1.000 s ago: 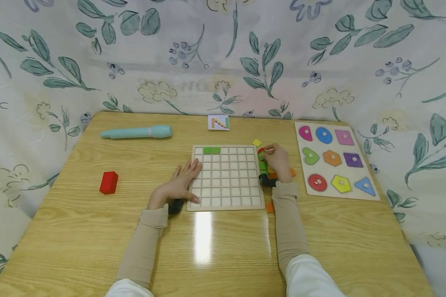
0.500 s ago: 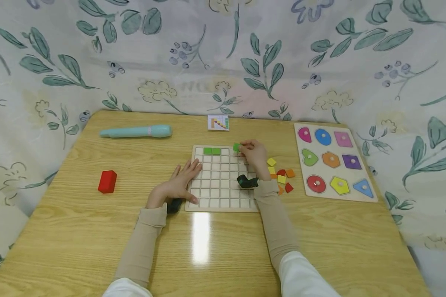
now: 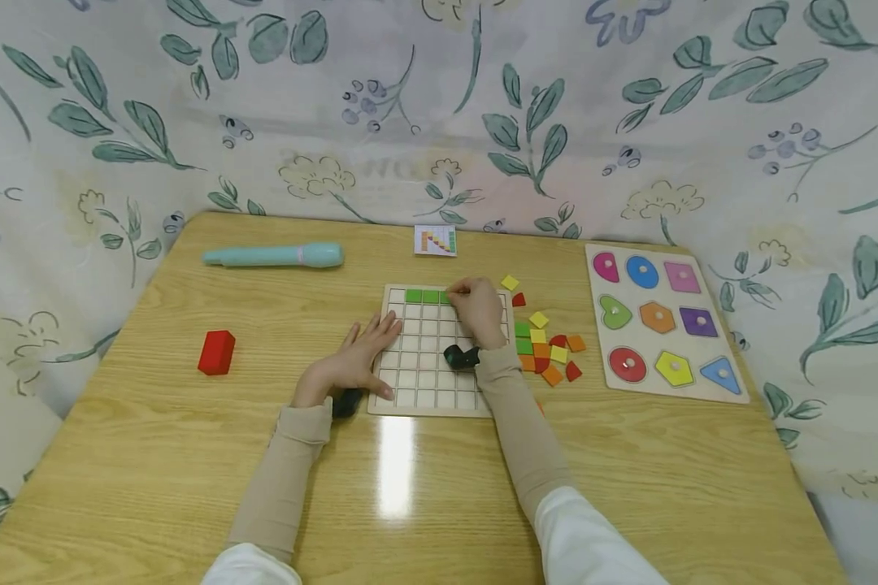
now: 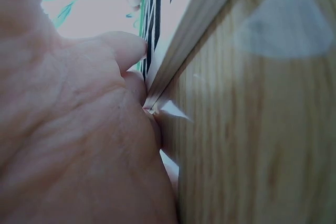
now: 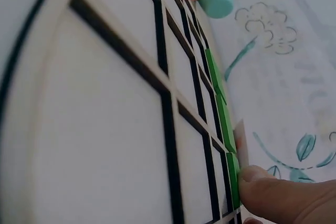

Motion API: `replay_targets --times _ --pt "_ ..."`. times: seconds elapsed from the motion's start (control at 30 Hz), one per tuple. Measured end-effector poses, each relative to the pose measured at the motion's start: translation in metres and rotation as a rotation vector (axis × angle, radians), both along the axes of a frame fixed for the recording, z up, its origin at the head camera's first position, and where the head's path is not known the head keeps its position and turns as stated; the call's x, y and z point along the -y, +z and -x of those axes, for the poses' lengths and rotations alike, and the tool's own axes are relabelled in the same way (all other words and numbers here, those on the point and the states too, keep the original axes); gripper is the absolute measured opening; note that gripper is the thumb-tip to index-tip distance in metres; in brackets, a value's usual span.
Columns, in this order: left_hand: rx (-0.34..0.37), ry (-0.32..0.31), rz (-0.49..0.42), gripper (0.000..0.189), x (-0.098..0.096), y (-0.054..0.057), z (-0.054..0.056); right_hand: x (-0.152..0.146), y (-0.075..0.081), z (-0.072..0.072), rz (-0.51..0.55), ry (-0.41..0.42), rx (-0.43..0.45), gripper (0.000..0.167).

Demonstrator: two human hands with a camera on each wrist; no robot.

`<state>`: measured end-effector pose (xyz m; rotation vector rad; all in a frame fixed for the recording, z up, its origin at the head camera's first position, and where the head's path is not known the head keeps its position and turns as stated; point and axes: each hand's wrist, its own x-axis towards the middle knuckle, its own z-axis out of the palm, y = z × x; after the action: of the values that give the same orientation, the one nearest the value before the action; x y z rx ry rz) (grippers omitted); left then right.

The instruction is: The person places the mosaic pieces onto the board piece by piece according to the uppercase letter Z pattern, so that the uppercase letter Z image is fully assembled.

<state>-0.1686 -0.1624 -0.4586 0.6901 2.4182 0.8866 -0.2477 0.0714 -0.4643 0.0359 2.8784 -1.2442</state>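
Note:
A wooden grid board (image 3: 424, 354) lies on the table in front of the person. My left hand (image 3: 347, 363) rests over its left edge with spread fingers; the left wrist view shows the palm beside the board's side. Green square tiles sit side by side in the top row, among them one green tile (image 3: 413, 296) near the left. My right hand (image 3: 480, 311) reaches over the board's upper part, thumb and fingers bent at the rightmost green tile (image 5: 232, 177). In the right wrist view the thumb (image 5: 257, 182) presses against that tile's edge.
Loose yellow, red, orange and green tiles (image 3: 551, 355) lie right of the board. A shape puzzle (image 3: 657, 317) stands further right. A pattern card (image 3: 436, 240) lies behind the board, a turquoise stick-like object (image 3: 272, 255) at the back left, a red block (image 3: 216, 353) at the left.
My right hand has moved left from the loose tiles to the top row, carrying a green tile that now sits beside the other two. My left hand has stayed on the board's left edge.

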Motion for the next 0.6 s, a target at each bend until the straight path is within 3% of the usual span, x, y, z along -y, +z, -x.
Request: replay_targets --times 0.1,0.2,0.37,0.47,0.53,0.6 --pt "0.003 -0.003 0.004 0.12 0.0 0.0 0.001 -0.001 0.0 -0.001 -0.039 0.024 0.005 0.017" --pt "0.006 -0.005 0.005 0.12 0.0 0.0 0.0 -0.007 0.0 -0.002 0.01 0.077 0.027 0.02" --pt "0.018 -0.01 0.008 0.12 -0.001 -0.001 -0.001 -0.04 0.006 -0.009 0.327 0.139 0.106 0.03" --pt "0.014 -0.015 0.009 0.119 0.0 -0.002 -0.001 -0.069 0.016 -0.014 0.442 0.136 0.131 0.036" --pt "0.001 -0.016 0.009 0.119 0.001 -0.001 -0.001 -0.09 0.021 -0.017 0.414 0.144 0.119 0.037" --pt "-0.009 -0.015 0.001 0.119 0.002 0.0 -0.001 -0.109 0.024 -0.021 0.314 0.158 0.118 0.038"
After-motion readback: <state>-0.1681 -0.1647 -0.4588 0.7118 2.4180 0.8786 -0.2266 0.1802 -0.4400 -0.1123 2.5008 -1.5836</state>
